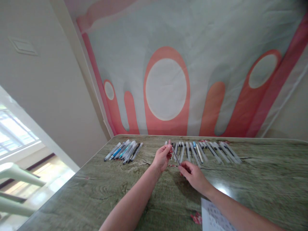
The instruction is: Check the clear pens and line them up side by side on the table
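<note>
My left hand and my right hand are raised over the middle of the table with a slim dark pen slanting between them. The left fingers pinch its far end, which they partly hide. At the near end, my right thumb and fingers are closed round the pen. Just beyond the hands lies a row of pens, among them a blue-topped pen and a cream pen. Part of that row is hidden behind my left hand.
A bunch of pens lies at the far left of the wood-grain table. A printed paper sheet is partly under my right forearm. The patterned wall rises behind the table's back edge. Pale green chair parts show at the left.
</note>
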Demonstrator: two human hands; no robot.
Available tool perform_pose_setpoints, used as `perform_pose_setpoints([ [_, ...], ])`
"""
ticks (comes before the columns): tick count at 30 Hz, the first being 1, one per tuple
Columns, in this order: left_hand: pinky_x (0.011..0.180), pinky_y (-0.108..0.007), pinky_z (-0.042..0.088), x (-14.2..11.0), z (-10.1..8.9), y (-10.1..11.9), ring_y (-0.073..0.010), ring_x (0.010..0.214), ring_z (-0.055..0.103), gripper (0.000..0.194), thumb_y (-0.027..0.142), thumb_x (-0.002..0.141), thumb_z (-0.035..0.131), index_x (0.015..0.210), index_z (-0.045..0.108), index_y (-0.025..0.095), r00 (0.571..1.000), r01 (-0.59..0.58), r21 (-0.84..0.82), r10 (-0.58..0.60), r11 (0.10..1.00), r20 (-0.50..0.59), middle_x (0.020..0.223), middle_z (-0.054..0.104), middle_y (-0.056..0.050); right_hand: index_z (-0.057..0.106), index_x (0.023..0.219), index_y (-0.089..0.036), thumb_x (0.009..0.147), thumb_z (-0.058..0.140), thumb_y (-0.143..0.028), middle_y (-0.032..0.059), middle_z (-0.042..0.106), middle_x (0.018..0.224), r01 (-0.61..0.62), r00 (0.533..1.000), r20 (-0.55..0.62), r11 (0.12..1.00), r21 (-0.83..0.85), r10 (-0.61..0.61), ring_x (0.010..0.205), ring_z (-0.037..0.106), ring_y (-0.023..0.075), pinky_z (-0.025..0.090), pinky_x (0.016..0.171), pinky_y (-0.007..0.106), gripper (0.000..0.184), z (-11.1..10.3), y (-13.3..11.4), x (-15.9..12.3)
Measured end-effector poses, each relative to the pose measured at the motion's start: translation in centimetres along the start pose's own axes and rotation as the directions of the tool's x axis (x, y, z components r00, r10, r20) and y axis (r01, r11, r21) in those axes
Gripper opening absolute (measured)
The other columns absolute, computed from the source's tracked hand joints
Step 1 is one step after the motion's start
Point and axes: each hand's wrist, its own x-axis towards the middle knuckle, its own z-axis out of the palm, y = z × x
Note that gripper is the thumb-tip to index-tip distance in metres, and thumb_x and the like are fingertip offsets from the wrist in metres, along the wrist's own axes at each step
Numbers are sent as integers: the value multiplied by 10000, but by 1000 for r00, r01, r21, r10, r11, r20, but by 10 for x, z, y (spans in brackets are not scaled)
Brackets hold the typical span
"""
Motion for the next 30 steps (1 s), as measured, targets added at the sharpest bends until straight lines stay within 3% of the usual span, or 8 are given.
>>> perform_pose_setpoints([
  [5, 525, -188, 327, 1, -3, 2, -43, 521, 427, 297, 394, 639, 657, 712, 552, 126, 1000, 0, 66, 1, 998, -4, 614, 494, 22, 536, 764, -167, 817, 446, -401, -2, 560, 618, 2, 1000, 9, 1000, -8, -2, 575, 511, 136, 364, 532, 246, 255, 0, 0, 0],
  [13, 560, -178, 344, 9, -11, -1, -52, 561, 437, 337, 468, 644, 612, 687, 533, 143, 987, -112, 264, 138, 958, -81, 632, 507, 23, 525, 736, -169, 823, 435, -381, -2, 565, 613, 12, 1000, 14, 998, -57, -11, 574, 512, 132, 372, 549, 242, 246, -1, -3, 4],
  [16, 559, -182, 358, 21, -24, 5, -65, 578, 459, 341, 491, 712, 511, 720, 526, 150, 958, -151, 376, 229, 914, -172, 653, 515, 15, 528, 713, -173, 806, 467, -358, -7, 565, 600, 32, 999, 34, 992, -118, -28, 562, 506, 128, 367, 550, 241, 216, 0, -2, 0],
  [18, 581, -193, 374, 30, -36, 11, -82, 618, 486, 326, 462, 760, 444, 759, 537, 150, 916, -171, 581, 345, 796, -204, 684, 543, -2, 527, 704, -175, 801, 473, -350, -9, 567, 593, 39, 998, 47, 991, -128, -33, 559, 507, 126, 365, 550, 239, 207, 1, -2, -2],
  [19, 590, -199, 378, 35, -43, 14, -90, 630, 495, 318, 437, 776, 423, 769, 549, 146, 900, -147, 717, 393, 681, -188, 693, 559, -13, 524, 705, -176, 806, 465, -348, -10, 568, 593, 36, 998, 49, 992, -118, -30, 559, 509, 125, 367, 551, 238, 208, 2, -1, -2],
  [21, 617, -212, 381, 44, -54, 18, -104, 650, 511, 285, 380, 779, 432, 773, 583, 139, 901, -70, 907, 416, 416, -121, 709, 591, -30, 519, 708, -176, 817, 444, -346, -10, 569, 590, 24, 999, 45, 996, -88, -20, 560, 514, 124, 371, 553, 236, 215, 2, 0, -2],
  [23, 641, -223, 378, 52, -60, 18, -116, 667, 524, 239, 335, 759, 472, 763, 614, 143, 913, -21, 966, 398, 257, -86, 719, 614, -40, 517, 709, -176, 821, 438, -349, -9, 571, 593, 16, 999, 38, 997, -72, -13, 563, 517, 124, 373, 554, 236, 220, 2, 0, 0],
  [30, 681, -226, 376, 69, -48, 3, -146, 766, 570, 185, 303, 739, 521, 783, 664, 193, 923, 80, 986, 362, 149, -130, 821, 660, -59, 521, 718, -175, 820, 439, -363, -11, 568, 597, 13, 999, 42, 998, -57, -11, 563, 515, 123, 376, 550, 235, 229, 1, 2, 0],
])
